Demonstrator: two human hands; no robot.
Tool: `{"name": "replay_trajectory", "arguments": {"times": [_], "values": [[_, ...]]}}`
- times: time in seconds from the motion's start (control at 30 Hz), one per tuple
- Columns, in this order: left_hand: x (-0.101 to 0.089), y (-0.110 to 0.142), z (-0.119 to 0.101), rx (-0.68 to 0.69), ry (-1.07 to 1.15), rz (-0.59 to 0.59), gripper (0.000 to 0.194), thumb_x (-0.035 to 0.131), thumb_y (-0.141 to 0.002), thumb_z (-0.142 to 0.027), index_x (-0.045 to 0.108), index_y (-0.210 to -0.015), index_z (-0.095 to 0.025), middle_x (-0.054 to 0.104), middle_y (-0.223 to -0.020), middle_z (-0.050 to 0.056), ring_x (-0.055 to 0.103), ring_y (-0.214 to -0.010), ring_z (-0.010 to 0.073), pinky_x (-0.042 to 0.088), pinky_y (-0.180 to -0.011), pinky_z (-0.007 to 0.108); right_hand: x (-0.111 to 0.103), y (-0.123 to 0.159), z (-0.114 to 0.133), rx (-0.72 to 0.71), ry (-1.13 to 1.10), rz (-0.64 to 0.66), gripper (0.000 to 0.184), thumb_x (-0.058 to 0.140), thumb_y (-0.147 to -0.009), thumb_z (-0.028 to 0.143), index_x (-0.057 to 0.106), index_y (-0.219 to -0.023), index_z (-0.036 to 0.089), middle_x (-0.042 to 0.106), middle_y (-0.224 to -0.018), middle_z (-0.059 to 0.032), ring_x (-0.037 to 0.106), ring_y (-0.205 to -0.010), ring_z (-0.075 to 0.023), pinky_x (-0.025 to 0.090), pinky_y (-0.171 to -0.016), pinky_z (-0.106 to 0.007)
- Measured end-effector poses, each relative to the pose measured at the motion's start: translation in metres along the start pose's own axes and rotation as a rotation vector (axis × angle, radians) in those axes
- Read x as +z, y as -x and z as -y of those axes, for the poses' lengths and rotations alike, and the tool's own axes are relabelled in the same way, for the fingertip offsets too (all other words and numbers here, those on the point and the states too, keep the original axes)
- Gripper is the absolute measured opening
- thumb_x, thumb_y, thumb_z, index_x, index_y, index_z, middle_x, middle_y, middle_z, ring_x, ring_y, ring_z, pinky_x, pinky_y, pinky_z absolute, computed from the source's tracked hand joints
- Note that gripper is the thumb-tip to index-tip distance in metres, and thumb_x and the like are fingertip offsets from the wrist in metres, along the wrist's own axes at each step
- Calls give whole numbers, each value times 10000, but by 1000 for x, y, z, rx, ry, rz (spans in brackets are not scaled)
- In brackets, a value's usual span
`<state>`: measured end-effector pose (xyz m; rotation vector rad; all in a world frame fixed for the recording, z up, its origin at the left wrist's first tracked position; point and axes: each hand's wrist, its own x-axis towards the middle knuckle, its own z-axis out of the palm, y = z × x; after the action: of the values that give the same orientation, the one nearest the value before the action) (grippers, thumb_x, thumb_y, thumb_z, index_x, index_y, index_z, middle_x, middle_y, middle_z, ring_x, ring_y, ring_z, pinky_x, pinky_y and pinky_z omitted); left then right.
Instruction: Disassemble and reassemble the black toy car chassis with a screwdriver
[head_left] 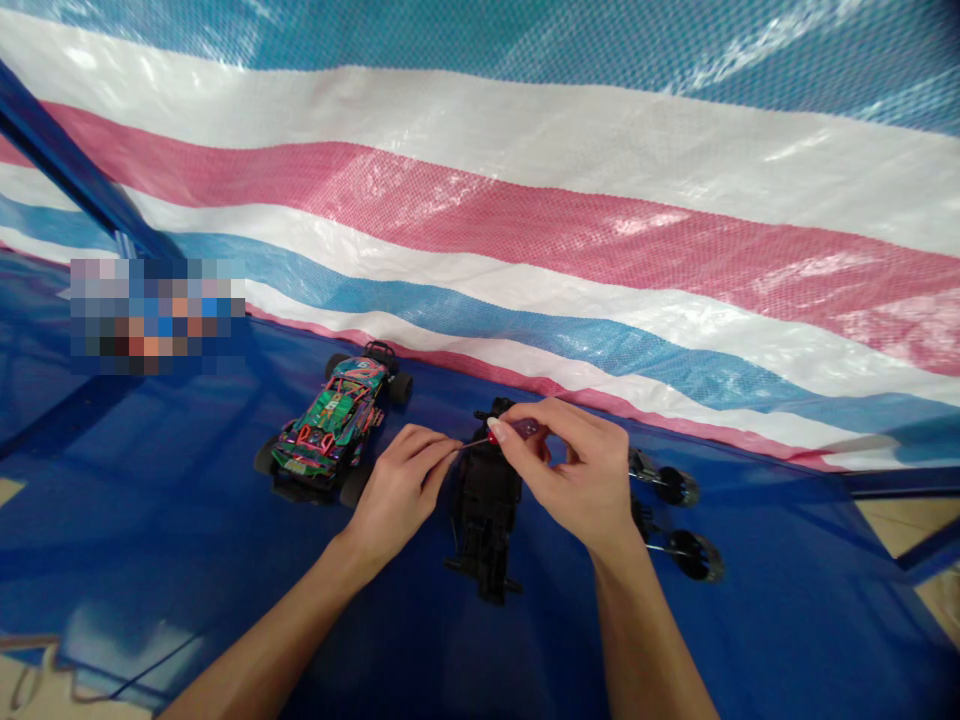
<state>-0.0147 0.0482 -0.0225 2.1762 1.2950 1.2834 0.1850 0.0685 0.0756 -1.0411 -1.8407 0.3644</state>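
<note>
My right hand (574, 465) is closed around the handle of a screwdriver (529, 428), whose thin shaft points left. At the shaft's far end, the thumb and fingertips of my left hand (405, 480) are pinched together at the tip; whether a small screw sits there is too small to make out. Below both hands lies a black toy car chassis (484, 510), its upper part partly covered by the screwdriver and my right hand. A green, multicoloured toy car (330, 420) with black wheels stands to the left, close to my left hand.
Black wheel parts with metal rods (694, 555) lie right of my right hand. The blue table surface (405, 640) runs up to a striped plastic sheet (480, 220) behind. A blue metal frame bar (82, 165) slants at the upper left, near a pixelated patch.
</note>
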Motion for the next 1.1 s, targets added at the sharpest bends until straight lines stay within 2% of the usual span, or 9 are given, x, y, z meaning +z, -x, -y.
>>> {"name": "replay_trajectory", "arguments": {"times": [0.23,0.3,0.57,0.73,0.83,0.97,1.1], "values": [[-2,0,1,14,-18,-32,128,726,-994,-155,831,-1052,-204,808,-963,64,726,-908,214,640,-859,353,-10,1,0,-31,-13,174,47,720,-991,220,753,-1024,222,765,-873,-21,639,-648,-122,542,-613,-263],[-2,-1,0,2,-14,-43,119,733,-991,-152,828,-1040,-203,811,-954,58,731,-900,209,638,-854,348,-11,1,1,-27,-30,185,52,715,-993,212,751,-1029,220,771,-895,-26,664,-681,-128,558,-632,-260],[-10,-7,-11,-104,87,-119,77,755,-977,-197,831,-976,-214,820,-910,49,753,-849,193,640,-796,330,-9,0,-7,112,-161,17,40,779,-953,274,780,-967,237,779,-883,-23,726,-734,-158,622,-676,-287],[-11,-9,-15,-75,138,-146,77,762,-971,-194,836,-961,-214,822,-888,47,753,-832,185,637,-786,319,-6,0,-10,194,-257,-56,97,838,-904,310,786,-885,229,775,-817,-11,729,-685,-149,639,-646,-272],[-10,-8,-16,-99,203,-113,78,762,-974,-201,836,-954,-212,823,-887,50,754,-833,185,640,-782,315,-2,2,-11,242,-341,-86,134,840,-906,333,792,-977,230,804,-847,-19,772,-690,-167,673,-645,-281],[-9,-8,-17,-149,282,-117,63,785,-957,-202,841,-930,-210,825,-876,47,758,-826,183,642,-775,309,5,4,-10,282,-435,-157,322,848,-908,312,712,-1195,258,840,-908,-23,833,-771,-204,722,-739,-325],[-11,-9,-18,-175,327,-96,76,788,-955,-201,858,-979,-218,844,-929,57,772,-882,197,654,-826,330,8,5,-6,226,-464,-182,305,833,-917,225,679,-1176,276,843,-946,-13,842,-812,-202,726,-767,-327]]}}
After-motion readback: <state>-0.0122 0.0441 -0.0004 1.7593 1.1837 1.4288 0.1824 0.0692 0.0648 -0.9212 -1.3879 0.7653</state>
